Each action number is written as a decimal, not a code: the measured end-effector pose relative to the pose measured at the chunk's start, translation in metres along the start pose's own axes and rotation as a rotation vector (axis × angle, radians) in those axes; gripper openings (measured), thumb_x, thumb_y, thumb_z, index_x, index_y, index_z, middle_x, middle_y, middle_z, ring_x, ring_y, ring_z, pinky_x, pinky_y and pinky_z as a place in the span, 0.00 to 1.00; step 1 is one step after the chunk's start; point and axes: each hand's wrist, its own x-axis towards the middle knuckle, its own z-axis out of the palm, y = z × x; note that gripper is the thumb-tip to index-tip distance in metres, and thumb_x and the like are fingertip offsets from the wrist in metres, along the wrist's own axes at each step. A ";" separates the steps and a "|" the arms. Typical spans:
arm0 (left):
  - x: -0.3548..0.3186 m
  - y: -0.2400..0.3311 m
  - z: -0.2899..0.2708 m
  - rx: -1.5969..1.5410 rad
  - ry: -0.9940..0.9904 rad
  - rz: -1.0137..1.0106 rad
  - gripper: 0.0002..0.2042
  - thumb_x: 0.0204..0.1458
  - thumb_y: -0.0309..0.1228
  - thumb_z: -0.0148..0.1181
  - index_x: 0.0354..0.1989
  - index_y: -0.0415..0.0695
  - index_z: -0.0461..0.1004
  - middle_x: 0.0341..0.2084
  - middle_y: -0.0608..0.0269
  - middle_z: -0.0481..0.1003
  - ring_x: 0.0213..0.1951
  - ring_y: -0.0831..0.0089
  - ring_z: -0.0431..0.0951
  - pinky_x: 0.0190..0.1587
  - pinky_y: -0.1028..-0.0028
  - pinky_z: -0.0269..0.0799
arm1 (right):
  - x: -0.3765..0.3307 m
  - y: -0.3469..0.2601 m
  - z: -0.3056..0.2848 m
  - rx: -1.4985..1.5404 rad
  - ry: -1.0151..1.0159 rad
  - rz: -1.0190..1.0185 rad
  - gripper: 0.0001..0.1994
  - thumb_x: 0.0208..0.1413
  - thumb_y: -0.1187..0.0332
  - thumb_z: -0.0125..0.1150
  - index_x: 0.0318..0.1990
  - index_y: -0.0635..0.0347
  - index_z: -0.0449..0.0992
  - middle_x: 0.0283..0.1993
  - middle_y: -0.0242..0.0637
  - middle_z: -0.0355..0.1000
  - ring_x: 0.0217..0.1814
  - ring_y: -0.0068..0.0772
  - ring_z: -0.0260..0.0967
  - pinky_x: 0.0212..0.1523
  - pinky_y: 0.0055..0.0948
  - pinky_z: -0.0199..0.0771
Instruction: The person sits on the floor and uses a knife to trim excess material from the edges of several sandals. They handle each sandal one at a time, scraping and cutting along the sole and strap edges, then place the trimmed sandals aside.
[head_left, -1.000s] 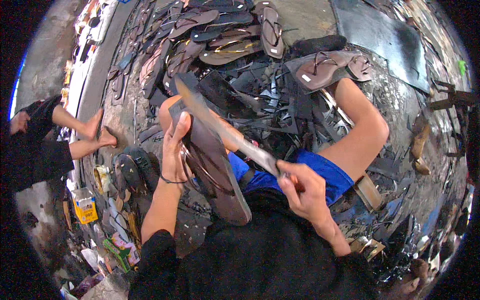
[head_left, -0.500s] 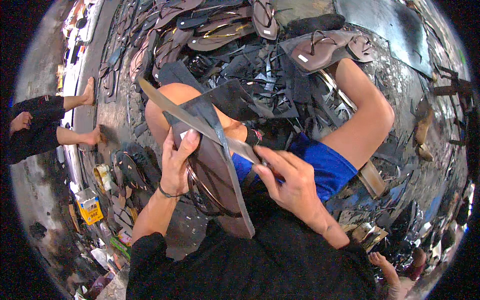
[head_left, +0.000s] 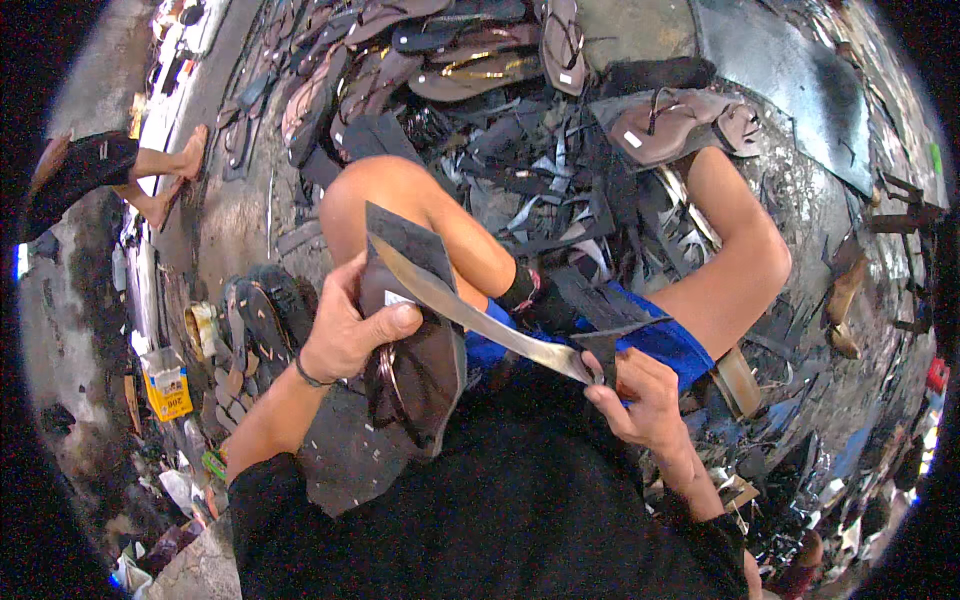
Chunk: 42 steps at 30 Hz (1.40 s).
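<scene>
My left hand (head_left: 345, 330) grips a brown flip-flop (head_left: 440, 365), thumb on top near a small white label. Black rubber sheet (head_left: 420, 240) juts out past the flip-flop's far end. A long, curved knife (head_left: 490, 330) lies across above the flip-flop, its tip by the rubber. My right hand (head_left: 645, 400) is closed round the knife's near end. Beside those fingers is a dark flat scrap (head_left: 603, 345); whether it is pinched or only touching the blade I cannot tell. The flip-flop's lower end meets my black shirt.
Several finished-looking flip-flops (head_left: 480, 80) lie at the far side. Dark rubber offcuts (head_left: 540, 180) litter the floor between my bent legs. Another brown flip-flop (head_left: 665, 130) rests beyond my right knee. A yellow box (head_left: 168, 390) stands at left; another person's legs (head_left: 150, 180) stretch in there.
My right hand has drawn the knife right and slightly down, and a dark scrap now shows beside it. The flip-flop has turned in my left hand. The other person's legs have shifted.
</scene>
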 end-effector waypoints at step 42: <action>0.038 -0.076 0.113 -0.428 -0.092 0.195 0.40 0.46 0.34 0.73 0.68 0.37 0.58 0.60 0.57 0.68 0.62 0.63 0.68 0.66 0.64 0.59 | 0.083 -0.002 -0.003 0.710 0.290 0.471 0.11 0.56 0.64 0.70 0.41 0.60 0.81 0.30 0.25 0.76 0.26 0.13 0.66 0.26 0.21 0.67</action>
